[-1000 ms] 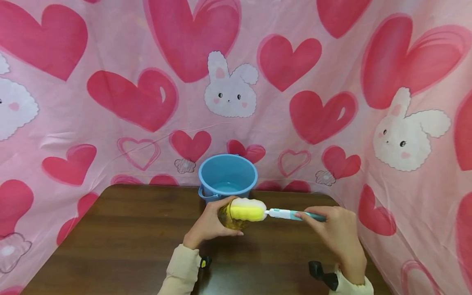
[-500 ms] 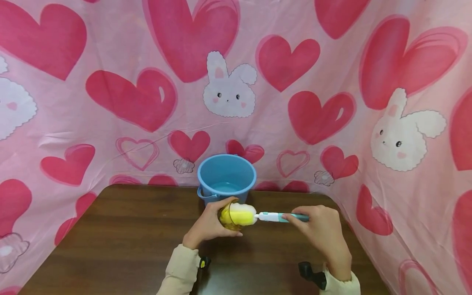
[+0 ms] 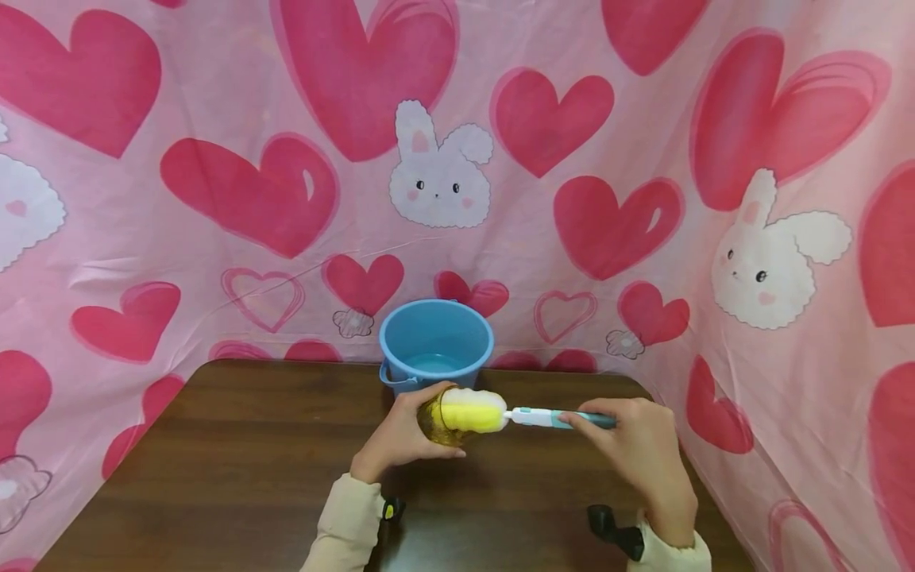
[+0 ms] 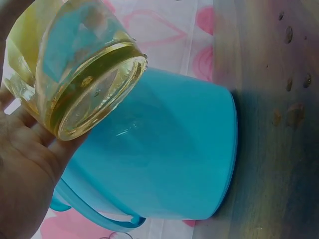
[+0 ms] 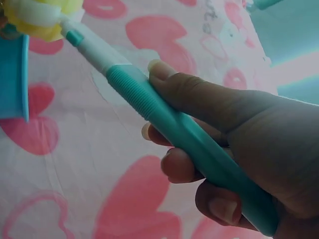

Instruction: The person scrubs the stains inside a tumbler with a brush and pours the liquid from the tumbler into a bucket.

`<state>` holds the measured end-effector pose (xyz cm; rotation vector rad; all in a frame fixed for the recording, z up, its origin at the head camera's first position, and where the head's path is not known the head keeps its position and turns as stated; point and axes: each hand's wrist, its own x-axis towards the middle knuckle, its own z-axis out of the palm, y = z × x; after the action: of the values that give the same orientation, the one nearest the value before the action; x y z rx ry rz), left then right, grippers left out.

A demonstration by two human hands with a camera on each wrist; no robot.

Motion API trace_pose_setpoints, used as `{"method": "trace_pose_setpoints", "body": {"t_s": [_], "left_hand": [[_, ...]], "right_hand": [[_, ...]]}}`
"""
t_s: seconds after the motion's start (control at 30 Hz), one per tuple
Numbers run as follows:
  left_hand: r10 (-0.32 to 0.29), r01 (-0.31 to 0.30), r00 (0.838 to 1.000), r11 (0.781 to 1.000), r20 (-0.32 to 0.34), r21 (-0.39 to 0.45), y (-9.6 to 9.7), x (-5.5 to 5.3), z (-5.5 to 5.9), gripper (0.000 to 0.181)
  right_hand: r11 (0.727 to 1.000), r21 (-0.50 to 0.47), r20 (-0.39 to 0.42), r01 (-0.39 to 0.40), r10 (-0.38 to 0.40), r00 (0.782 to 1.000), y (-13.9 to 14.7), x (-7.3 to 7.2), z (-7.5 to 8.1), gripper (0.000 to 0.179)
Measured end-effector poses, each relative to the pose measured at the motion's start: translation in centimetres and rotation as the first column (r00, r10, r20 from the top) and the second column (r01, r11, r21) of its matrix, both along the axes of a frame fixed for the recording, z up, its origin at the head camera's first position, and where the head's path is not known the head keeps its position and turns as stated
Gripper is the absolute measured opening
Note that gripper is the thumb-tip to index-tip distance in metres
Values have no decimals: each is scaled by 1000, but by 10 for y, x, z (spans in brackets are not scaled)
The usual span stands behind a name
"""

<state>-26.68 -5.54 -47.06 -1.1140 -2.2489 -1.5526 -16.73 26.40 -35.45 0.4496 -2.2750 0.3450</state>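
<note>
My left hand [image 3: 400, 433] grips an amber glass cup [image 4: 94, 84], tipped on its side with its mouth toward the right. In the head view a bottle brush [image 3: 475, 411] with a yellow and white sponge head reaches partly into that mouth. My right hand [image 3: 639, 437] holds the brush by its teal and white handle [image 5: 164, 119], fingers and thumb wrapped round it in the right wrist view. The cup's thick base faces the left wrist camera. How deep the sponge's tip goes is hard to see through the tinted glass.
A light blue bucket [image 3: 400, 367] with its handle hanging down stands at the table's back edge, just behind the cup. Water drops dot the brown wooden table [image 4: 274, 164]. A pink curtain [image 3: 529, 262] with hearts and rabbits hangs behind and at the right.
The right hand pushed the brush left, deeper into the cup, then drew it partway back to the right. The left hand and cup stayed nearly in place.
</note>
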Motion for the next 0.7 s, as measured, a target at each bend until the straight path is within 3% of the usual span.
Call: {"method": "trace_pose_setpoints", "body": {"t_s": [0.13, 0.2, 0.33, 0.5, 0.63, 0.7], "left_hand": [[14, -14, 1000, 1000, -10, -7, -3, -1, 0, 86], [21, -21, 1000, 1000, -20, -7, -5, -2, 0, 86], [33, -33, 999, 999, -36, 4, -7, -3, 0, 88], [41, -40, 999, 999, -25, 17, -7, -4, -1, 88], [49, -49, 999, 999, -10, 21, -4, -2, 0, 89], [52, -52, 999, 999, -8, 17, -3, 3, 6, 88]], "right_hand": [[1000, 15, -55, 25, -24, 998, 1, 0, 1, 22], [999, 34, -46, 42, -41, 998, -2, -1, 0, 23], [996, 41, 85, 80, -83, 993, -8, -1, 0, 21], [995, 39, 252, 93, -100, 962, -11, 2, 2, 18], [997, 43, 295, 63, -73, 953, -11, 4, 3, 17], [998, 40, 293, 47, -57, 954, -11, 4, 3, 16]]}}
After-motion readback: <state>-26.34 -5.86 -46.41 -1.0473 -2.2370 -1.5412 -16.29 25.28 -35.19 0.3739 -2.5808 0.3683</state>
